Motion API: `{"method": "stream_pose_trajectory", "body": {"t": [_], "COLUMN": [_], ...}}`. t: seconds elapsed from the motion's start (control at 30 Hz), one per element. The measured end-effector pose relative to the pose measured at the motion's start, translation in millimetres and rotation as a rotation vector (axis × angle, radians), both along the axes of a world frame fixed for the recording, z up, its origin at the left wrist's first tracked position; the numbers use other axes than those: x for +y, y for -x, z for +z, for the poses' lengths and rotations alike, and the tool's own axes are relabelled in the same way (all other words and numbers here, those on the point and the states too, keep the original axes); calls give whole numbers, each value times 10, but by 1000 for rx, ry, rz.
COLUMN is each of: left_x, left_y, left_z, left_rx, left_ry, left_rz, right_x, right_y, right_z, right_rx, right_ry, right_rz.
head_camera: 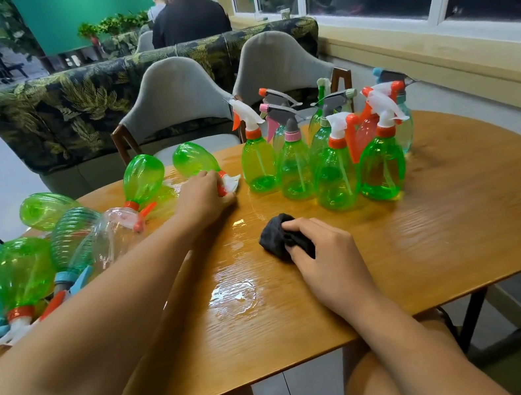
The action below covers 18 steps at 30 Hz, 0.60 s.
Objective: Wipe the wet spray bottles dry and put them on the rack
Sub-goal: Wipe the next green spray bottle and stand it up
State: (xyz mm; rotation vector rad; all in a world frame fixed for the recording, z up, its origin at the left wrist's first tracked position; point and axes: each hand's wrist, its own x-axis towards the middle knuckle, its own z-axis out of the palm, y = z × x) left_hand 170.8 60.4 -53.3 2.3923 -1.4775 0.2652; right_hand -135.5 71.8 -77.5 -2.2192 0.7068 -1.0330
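- Green translucent plastic: most of the spray bottles are this colour. The standing group [333,163] is upright on the far side of the desk [467,230] and serves as the reference point below.
- Left hand [203,195]: just left of the standing group, resting on the desk. Its fingers [214,179] are curled round the neck and white trigger head of a lying green bottle [195,163], whose base points away from the person.
- Right hand [326,255]: on the near side of the standing group, a little apart from it. Its fingers [295,226] are bent over a bunched dark cloth [275,238], gripping it against the desk top.
- Second lying green bottle [143,179]: further left of the group, beside the held one, orange collar toward the person.
- Lying pile [21,270]: well left of the group at the desk's left end. It holds green, clear and ribbed blue-green bottles on their sides, trigger heads toward the person.
- Contents: dip tubes show inside the standing bottles. Whether any liquid is in them cannot be told through the tinted walls.
- Water film [235,297]: a shiny wet patch on the wood, on the near side of the group and between the two forearms.
- Two grey chairs [175,97] stand behind the group.
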Motion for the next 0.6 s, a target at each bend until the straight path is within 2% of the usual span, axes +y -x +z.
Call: {"method": "stream_pose_trajectory", "body": {"t": [0.4, 0.6], "left_x": [649, 1111], "left_y": [236, 649], "left_z": [142, 23], "left_rx": [11, 89], "left_ry": [231, 261], "left_rz": [-144, -218], "right_x": [70, 213], "right_y": [29, 65], "right_z": [22, 66], "right_rx": [-50, -128], "right_ry": [38, 95], "right_rz": [1, 9]}}
